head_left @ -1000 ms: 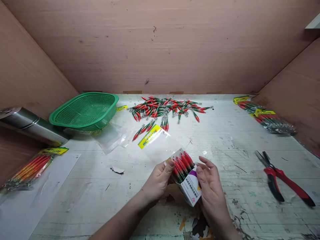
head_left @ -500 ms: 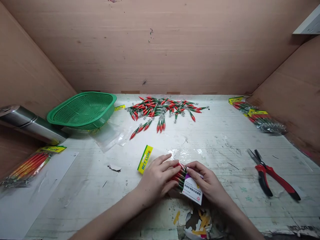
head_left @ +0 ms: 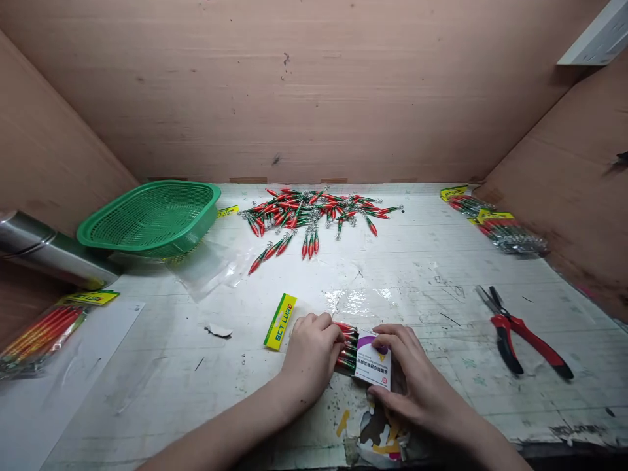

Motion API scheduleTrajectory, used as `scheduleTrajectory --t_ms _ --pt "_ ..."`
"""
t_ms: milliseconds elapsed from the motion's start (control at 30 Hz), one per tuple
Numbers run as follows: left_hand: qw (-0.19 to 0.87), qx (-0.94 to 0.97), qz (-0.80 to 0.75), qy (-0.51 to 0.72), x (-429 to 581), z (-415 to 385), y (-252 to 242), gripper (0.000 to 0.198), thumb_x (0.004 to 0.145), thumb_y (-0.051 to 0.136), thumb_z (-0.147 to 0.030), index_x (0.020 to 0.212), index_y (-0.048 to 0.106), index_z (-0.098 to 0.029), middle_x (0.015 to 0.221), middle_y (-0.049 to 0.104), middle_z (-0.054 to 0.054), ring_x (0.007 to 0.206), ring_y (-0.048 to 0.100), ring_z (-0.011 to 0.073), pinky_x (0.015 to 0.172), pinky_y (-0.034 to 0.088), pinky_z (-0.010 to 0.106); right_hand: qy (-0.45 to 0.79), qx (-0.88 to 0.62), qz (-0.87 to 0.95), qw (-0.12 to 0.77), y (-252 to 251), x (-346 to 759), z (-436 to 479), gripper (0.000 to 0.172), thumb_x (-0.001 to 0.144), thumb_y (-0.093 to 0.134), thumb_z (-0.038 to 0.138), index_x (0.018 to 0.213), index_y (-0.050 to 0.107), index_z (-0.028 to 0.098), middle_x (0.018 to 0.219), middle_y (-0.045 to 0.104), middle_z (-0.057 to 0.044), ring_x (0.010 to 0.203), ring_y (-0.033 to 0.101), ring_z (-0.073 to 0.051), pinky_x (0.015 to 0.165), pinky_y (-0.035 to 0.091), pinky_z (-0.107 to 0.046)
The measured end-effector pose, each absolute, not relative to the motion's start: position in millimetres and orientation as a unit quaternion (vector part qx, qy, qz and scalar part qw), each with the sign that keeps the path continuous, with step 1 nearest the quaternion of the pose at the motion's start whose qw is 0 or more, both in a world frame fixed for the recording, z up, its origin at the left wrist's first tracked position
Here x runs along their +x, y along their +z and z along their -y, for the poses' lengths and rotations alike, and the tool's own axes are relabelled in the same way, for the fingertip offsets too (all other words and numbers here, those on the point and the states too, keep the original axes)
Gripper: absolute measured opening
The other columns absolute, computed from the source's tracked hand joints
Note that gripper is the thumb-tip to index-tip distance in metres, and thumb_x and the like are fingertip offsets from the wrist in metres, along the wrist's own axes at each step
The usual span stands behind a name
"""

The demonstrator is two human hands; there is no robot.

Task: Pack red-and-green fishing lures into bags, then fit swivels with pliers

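My left hand [head_left: 313,358] is closed, its curled fingers pressed on a row of red and green fishing lures [head_left: 348,349]. A clear bag with a yellow and green "BCT LURE" header card [head_left: 280,322] lies under and left of that hand. How far the lures sit inside the bag is hidden. My right hand [head_left: 411,376] grips a small white and purple printed box [head_left: 373,367] by its edges, thumb at the near side and fingers at the far side. The box covers the right ends of the lures.
Loose lures [head_left: 309,212] lie heaped at the back. A green basket [head_left: 152,216], a steel flask [head_left: 53,252] and bagged lures [head_left: 44,333] stand or lie left. Red-handled pliers [head_left: 520,333] and more packed lures [head_left: 510,232] are at right. The table's front surface is torn [head_left: 377,435].
My left fingers, stretched out before, have curled in over the lures. My right hand has spread its grip across the box, which now lies straighter in line with the lures. The view has shifted slightly.
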State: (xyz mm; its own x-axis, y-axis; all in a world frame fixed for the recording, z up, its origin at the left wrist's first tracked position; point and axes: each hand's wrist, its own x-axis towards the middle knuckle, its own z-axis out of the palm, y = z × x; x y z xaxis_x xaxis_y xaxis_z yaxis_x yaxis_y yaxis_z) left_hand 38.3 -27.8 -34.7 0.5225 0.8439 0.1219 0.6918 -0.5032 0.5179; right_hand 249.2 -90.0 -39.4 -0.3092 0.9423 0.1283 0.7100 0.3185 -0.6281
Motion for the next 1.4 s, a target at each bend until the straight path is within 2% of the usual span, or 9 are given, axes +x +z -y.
scheduleTrajectory --t_ms 67,167,300,433,533,800,1067,1400 --pt "0.209 0.844 -0.459 0.181 40.7 26.2 -29.8 0.017 0.081 0.059 -0.004 0.074 0.066 -0.018 0.082 0.066 0.006 0.079 0.059 0.0235 0.071 0.042 0.037 0.218 -0.518 0.785 0.261 -36.4 252.2 88.3 0.039 0.076 0.066 0.016 0.112 0.051 0.022 0.119 0.055 -0.012 0.113 0.054 -0.028 0.091 0.051 -0.043" --pt "0.273 0.811 -0.453 0.249 39.2 24.4 -24.7 0.014 0.082 0.059 -0.007 0.077 0.066 -0.018 0.082 0.066 0.005 0.081 0.058 0.0229 0.073 0.043 0.036 0.201 -0.499 0.802 0.258 -18.8 254.2 79.7 0.043 0.074 0.067 0.015 0.114 0.054 0.023 0.113 0.059 -0.011 0.107 0.058 -0.027 0.086 0.053 -0.04" --pt "0.373 0.752 -0.429 0.334 34.7 23.6 -22.3 0.011 0.083 0.06 -0.012 0.078 0.066 -0.02 0.08 0.065 0.003 0.083 0.059 0.0208 0.074 0.045 0.033 0.192 -0.484 0.826 0.217 21.0 255.9 67.1 0.04 0.073 0.069 0.016 0.11 0.059 0.023 0.113 0.06 -0.01 0.105 0.057 -0.027 0.084 0.053 -0.038" --pt "0.411 0.722 -0.419 0.366 32.9 26.0 -22.0 0.011 0.081 0.059 -0.012 0.077 0.065 -0.019 0.08 0.064 0.003 0.081 0.06 0.0194 0.073 0.047 0.032 0.188 -0.474 0.846 0.154 48.5 252.7 59.5 0.035 0.073 0.071 0.017 0.105 0.061 0.024 0.109 0.061 -0.009 0.099 0.057 -0.026 0.078 0.054 -0.036" --pt "0.41 0.717 -0.408 0.39 31.3 28.4 -21.7 0.012 0.08 0.059 -0.01 0.076 0.065 -0.019 0.08 0.064 0.003 0.08 0.061 0.019 0.073 0.048 0.032 0.192 -0.468 0.853 0.127 53.1 247.1 56.4 0.035 0.072 0.072 0.018 0.104 0.06 0.024 0.108 0.061 -0.008 0.096 0.056 -0.025 0.076 0.053 -0.036" --pt "0.385 0.722 -0.41 0.403 29.9 29.3 -21.9 0.014 0.076 0.058 -0.006 0.075 0.064 -0.019 0.077 0.063 0.002 0.078 0.059 0.0186 0.071 0.047 0.031 0.226 -0.472 0.838 0.153 61.6 249.1 49.5 0.031 0.074 0.074 0.024 0.102 0.06 0.026 0.105 0.063 -0.007 0.095 0.06 -0.025 0.075 0.055 -0.035" --pt "0.373 0.728 -0.413 0.401 30.1 27.8 -23.3 0.012 0.077 0.058 -0.009 0.074 0.064 -0.019 0.076 0.062 0.003 0.077 0.058 0.0185 0.07 0.046 0.03 0.193 -0.46 0.854 0.147 63.5 266.2 50.4 0.036 0.077 0.075 0.028 0.11 0.06 0.029 0.119 0.06 -0.009 0.108 0.06 -0.027 0.083 0.057 -0.035" --pt "0.413 0.709 -0.4 0.409 31.3 30.3 -24.7 0.011 0.08 0.058 -0.01 0.077 0.066 -0.017 0.078 0.061 0.004 0.079 0.058 0.0189 0.068 0.046 0.029 0.185 -0.452 0.859 0.15 61.2 257.6 50.0 0.033 0.075 0.075 0.024 0.106 0.063 0.027 0.111 0.063 -0.009 0.099 0.063 -0.025 0.076 0.058 -0.034"
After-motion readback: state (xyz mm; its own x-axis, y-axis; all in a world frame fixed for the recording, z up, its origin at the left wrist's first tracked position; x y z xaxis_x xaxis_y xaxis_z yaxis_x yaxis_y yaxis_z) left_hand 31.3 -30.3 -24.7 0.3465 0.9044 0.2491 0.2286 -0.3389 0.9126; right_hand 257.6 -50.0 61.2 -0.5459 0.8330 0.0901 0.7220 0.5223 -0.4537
